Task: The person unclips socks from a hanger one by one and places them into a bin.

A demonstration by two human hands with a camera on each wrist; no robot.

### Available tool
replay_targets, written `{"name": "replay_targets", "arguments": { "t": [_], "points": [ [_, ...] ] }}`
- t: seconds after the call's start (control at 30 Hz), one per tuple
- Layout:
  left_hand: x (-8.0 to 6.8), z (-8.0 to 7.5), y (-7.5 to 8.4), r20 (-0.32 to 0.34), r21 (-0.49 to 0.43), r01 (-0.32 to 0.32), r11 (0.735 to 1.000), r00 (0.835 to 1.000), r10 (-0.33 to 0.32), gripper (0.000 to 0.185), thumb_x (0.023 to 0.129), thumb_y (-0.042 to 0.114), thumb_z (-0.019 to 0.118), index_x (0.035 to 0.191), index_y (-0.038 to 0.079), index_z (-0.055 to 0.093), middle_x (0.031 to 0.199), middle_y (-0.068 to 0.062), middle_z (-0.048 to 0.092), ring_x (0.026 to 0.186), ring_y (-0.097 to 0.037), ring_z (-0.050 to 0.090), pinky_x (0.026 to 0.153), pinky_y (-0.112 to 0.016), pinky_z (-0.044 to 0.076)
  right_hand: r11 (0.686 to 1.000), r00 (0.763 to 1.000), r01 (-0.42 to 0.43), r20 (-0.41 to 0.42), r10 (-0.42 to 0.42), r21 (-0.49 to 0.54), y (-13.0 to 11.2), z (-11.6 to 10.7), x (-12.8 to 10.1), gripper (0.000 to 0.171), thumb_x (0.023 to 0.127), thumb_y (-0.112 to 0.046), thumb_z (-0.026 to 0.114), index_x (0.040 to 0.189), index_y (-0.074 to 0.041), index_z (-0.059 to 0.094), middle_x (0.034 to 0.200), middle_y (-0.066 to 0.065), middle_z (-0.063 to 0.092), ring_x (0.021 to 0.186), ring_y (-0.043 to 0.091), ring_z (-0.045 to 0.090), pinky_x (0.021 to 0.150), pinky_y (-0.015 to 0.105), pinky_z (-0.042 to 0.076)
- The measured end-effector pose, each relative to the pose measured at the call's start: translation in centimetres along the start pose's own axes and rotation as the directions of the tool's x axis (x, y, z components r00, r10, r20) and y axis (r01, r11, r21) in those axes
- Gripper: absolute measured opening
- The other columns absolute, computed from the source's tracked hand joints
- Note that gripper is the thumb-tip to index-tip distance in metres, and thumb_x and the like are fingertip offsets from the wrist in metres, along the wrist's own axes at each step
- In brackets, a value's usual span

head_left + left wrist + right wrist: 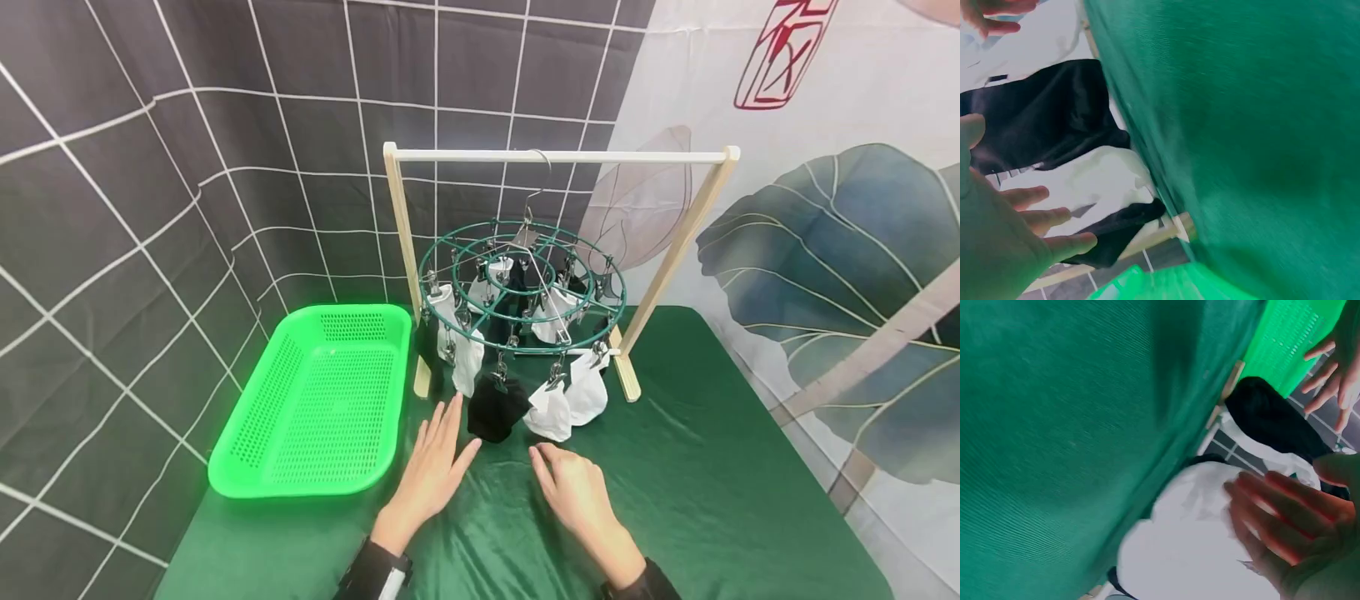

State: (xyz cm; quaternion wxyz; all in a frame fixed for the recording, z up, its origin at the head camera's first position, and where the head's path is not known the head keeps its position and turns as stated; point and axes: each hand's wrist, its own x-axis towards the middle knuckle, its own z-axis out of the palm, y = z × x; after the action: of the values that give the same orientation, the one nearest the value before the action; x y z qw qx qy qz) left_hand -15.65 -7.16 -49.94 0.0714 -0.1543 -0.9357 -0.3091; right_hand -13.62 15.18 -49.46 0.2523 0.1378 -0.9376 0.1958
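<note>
Green basket (300,487): left of the left grip, apart from it; no contents seen; judged light, thin-walled plastic with some flex, best taken by the rim.
Left grip (426,471): released; fingers extended, thumb spread, nothing held; contact with the nearest cloth cannot be confirmed.
Left white sock (468,362): just beyond the left grip's fingertips, hanging from the hanger; judged soft, limp and very light; take the body of the fabric below the clip.
Black sock (498,410): between the two grips and slightly beyond them, hanging; judged soft, unlikely to slip or break; pinch the cloth just under its clip.
Round hanger (532,350): above and beyond both grips, a green wire ring hung by a hook; judged stiff but free to swing and tilt if a sock is tugged; steady it by the outer ring.
Front white sock (550,414): just beyond the right grip's fingertips, hanging from a metal clip (556,377); judged limp; squeeze the clip rather than pull the fabric.
Right grip (573,487): released; fingers loosely bent, nothing held; contact with the white cloth cannot be confirmed.
Right white sock (587,392): beyond the right grip, beside the front white sock; handling judged alike.
Wooden rack (681,242): beyond both grips, its bar carrying the hanger; judged rigid, light enough to shift.
Tabletop (705,483): beneath both grips, green-covered.
</note>
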Motion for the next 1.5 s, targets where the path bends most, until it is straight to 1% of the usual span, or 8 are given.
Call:
{"name": "replay_targets", "arguments": {
  "t": [0.13, 0.27, 0.33, 0.6, 0.7, 0.87, 1.1, 1.5],
  "points": [
    [1.2, -0.7, 0.4, 0.009, -0.251, 0.023, 0.968, 1.000, -0.022, 0.081, 0.094, 0.052, 0.049, 0.153, 0.026, 0.000, 0.159, 0.003, 0.009, 0.145, -0.021, 0.010, 0.113, -0.051, 0.018, 0.994, 0.985, 0.095, -0.150, -0.087, 0.047, -0.6, -0.9, 1.6, 0.030, 0.089, -0.021, 0.063, 0.063, -0.021, 0.047, 0.053, -0.010, 0.039, 0.045, 0.010, 0.044, 0.041, 0.027, 0.031],
    [3.2, -1.3, 0.7, 0.008, -0.356, 0.025, 0.934, 1.000, -0.023, 0.087, 0.092, 0.047, 0.057, 0.153, 0.028, -0.001, 0.159, 0.004, 0.003, 0.145, -0.024, 0.012, 0.113, -0.051, 0.017, 0.978, 0.969, 0.178, -0.191, -0.155, 0.108, -1.6, -2.5, 4.6, 0.015, 0.087, -0.021, 0.064, 0.076, -0.016, 0.055, 0.063, -0.007, 0.045, 0.051, 0.006, 0.042, 0.044, 0.023, 0.034],
    [4.1, -1.4, 0.8, -0.003, -0.373, 0.024, 0.928, 1.000, -0.027, 0.089, 0.091, 0.044, 0.060, 0.153, 0.027, 0.000, 0.159, 0.002, 0.004, 0.145, -0.025, 0.013, 0.113, -0.051, 0.017, 0.973, 0.973, 0.186, -0.163, -0.163, 0.137, -2.1, -3.1, 6.1, 0.012, 0.089, -0.023, 0.064, 0.088, -0.012, 0.059, 0.070, -0.004, 0.049, 0.055, 0.006, 0.042, 0.045, 0.021, 0.035],
    [5.6, -0.3, 1.2, 0.044, -0.497, 0.043, 0.867, 0.999, -0.024, 0.092, 0.088, 0.038, 0.067, 0.154, 0.022, 0.005, 0.154, -0.013, 0.026, 0.139, -0.030, 0.030, 0.109, -0.053, 0.027, 0.991, 0.995, 0.058, 0.076, -0.068, 0.121, -3.6, -3.5, 10.7, 0.057, 0.092, -0.049, 0.054, 0.124, -0.002, 0.058, 0.108, 0.011, 0.064, 0.071, 0.023, 0.064, 0.058, 0.035, 0.051],
    [5.5, -0.1, 1.4, 0.057, -0.542, 0.069, 0.838, 0.997, -0.045, 0.088, 0.087, 0.038, 0.067, 0.153, 0.020, 0.012, 0.149, -0.017, 0.036, 0.131, -0.034, 0.042, 0.103, -0.053, 0.036, 0.991, 0.992, 0.057, 0.109, -0.070, 0.122, -3.7, -3.1, 11.6, 0.054, 0.092, -0.052, 0.053, 0.113, -0.003, 0.064, 0.105, 0.012, 0.067, 0.070, 0.025, 0.065, 0.058, 0.037, 0.052],
    [5.7, 0.3, 1.1, 0.069, -0.663, 0.072, 0.745, 0.997, -0.034, 0.053, 0.091, 0.028, 0.065, 0.136, 0.009, 0.046, 0.115, -0.014, 0.066, 0.103, -0.024, 0.064, 0.085, -0.039, 0.051, 0.980, 0.988, 0.128, 0.066, -0.139, 0.150, -3.5, -2.4, 12.3, 0.037, 0.093, -0.047, 0.054, 0.077, -0.013, 0.059, 0.062, -0.002, 0.050, 0.044, 0.010, 0.042, 0.042, 0.024, 0.033],
    [5.1, -0.8, 0.7, 0.120, -0.786, 0.148, 0.600, 0.989, -0.087, 0.026, 0.096, 0.019, 0.057, 0.108, -0.002, 0.065, 0.091, -0.004, 0.065, 0.076, -0.011, 0.058, 0.068, -0.024, 0.048, 0.971, 0.979, 0.199, -0.069, -0.191, 0.137, -2.7, -1.9, 12.6, 0.047, 0.092, -0.046, 0.057, 0.059, -0.020, 0.038, 0.052, -0.009, 0.034, 0.040, 0.008, 0.030, 0.041, 0.026, 0.022],
    [3.8, -3.5, 3.0, 0.119, -0.722, 0.102, 0.685, 0.993, -0.023, 0.028, 0.100, 0.016, 0.048, 0.114, -0.004, 0.062, 0.103, -0.017, 0.067, 0.084, -0.010, 0.061, 0.077, -0.025, 0.050, 0.950, 0.949, 0.283, -0.184, -0.257, 0.133, -2.2, -1.2, 12.4, 0.044, 0.087, -0.029, 0.062, 0.054, -0.017, 0.037, 0.051, -0.009, 0.034, 0.040, 0.008, 0.031, 0.041, 0.023, 0.021]
  ]
}}
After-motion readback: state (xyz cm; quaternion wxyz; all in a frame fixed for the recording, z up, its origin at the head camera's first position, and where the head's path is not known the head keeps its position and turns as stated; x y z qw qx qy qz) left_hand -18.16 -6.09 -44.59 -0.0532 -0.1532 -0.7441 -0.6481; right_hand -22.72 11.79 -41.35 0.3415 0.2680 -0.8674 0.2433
